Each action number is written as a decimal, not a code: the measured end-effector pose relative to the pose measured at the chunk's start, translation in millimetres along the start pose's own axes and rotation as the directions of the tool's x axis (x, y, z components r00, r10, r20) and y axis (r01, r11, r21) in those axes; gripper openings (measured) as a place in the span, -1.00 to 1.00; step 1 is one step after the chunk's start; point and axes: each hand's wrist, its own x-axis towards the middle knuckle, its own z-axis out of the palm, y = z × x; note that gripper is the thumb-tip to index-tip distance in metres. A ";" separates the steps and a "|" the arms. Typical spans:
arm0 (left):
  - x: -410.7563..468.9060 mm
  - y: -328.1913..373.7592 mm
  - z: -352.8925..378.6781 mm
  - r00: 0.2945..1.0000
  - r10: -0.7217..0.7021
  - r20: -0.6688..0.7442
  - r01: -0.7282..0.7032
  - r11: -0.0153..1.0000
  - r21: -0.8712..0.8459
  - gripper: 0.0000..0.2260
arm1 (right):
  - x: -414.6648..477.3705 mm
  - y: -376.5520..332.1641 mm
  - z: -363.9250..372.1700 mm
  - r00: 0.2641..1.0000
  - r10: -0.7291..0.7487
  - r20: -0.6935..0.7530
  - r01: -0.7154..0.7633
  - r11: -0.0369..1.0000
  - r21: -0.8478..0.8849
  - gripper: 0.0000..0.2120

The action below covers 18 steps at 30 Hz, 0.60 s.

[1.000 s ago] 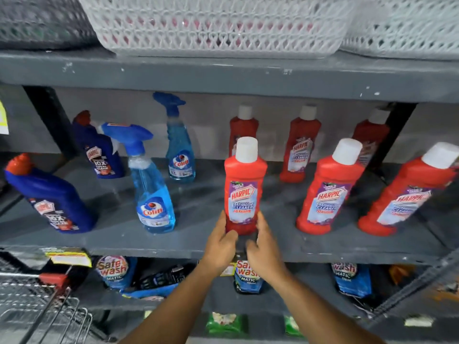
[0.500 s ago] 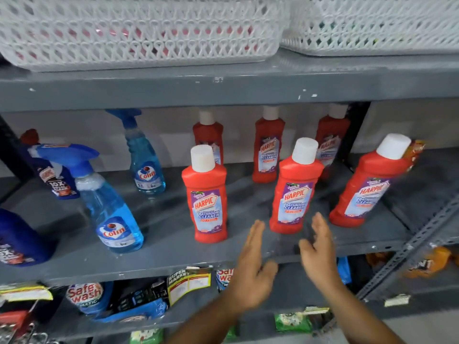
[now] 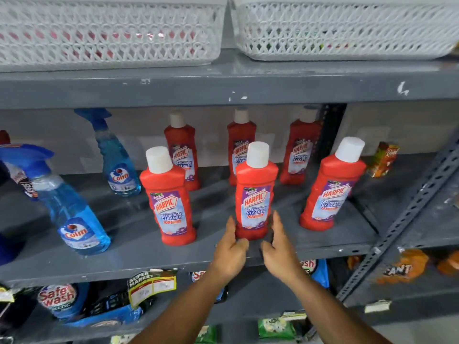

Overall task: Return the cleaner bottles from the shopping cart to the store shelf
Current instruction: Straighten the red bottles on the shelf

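The grey painted metal store shelf carries its stock in two loose rows, and two white lattice plastic baskets sit on the tier above. On the shelf stand six red plastic Harpic bathroom-cleaner bottles with white caps, three at the back and three in front, with two blue Colin spray bottles to their left. The shopping cart is not in view. The step in hand, as judged, is squaring up the middle front red Harpic bottle, which stands upright close to the front lip with its label facing out. The left hand and right hand flank its base, fingers apart and extended; the left fingers appear to touch the lower side, while the right fingers lie against or just beside it, contact not certain. Neither hand is clamped on it. To do this well, press evenly from both sides low on the body, since the bottle is tall and narrow-footed and a high push may tip it. Ease it back from the lip, in line with the front left Harpic bottle, which stands apart from it, and keep the label forward.
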 end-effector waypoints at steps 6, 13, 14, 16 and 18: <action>-50.8 2.4 40.6 0.858 0.514 -0.024 -0.489 0.829 0.270 -0.43 | -17.3 38.2 -67.8 0.847 0.062 -0.527 0.031 0.986 0.166 -0.34; 13.1 62.9 131.8 0.968 0.023 0.251 -0.041 0.997 0.068 -0.40 | 18.7 53.4 -129.7 0.979 0.126 -0.159 -0.113 0.990 0.087 -0.35; 17.4 65.6 138.2 0.973 0.000 0.230 -0.018 0.997 0.077 -0.40 | 18.6 55.3 -130.8 0.985 0.112 -0.134 -0.104 0.993 0.064 -0.34; 21.5 61.8 145.4 0.981 -0.018 0.192 0.000 0.996 0.094 -0.37 | 20.1 61.5 -133.0 0.990 0.095 -0.109 -0.089 0.994 0.057 -0.31; 20.6 55.0 149.8 0.988 0.002 0.153 -0.016 0.996 0.093 -0.34 | 21.2 65.2 -136.8 0.992 0.085 -0.089 -0.079 0.995 0.065 -0.28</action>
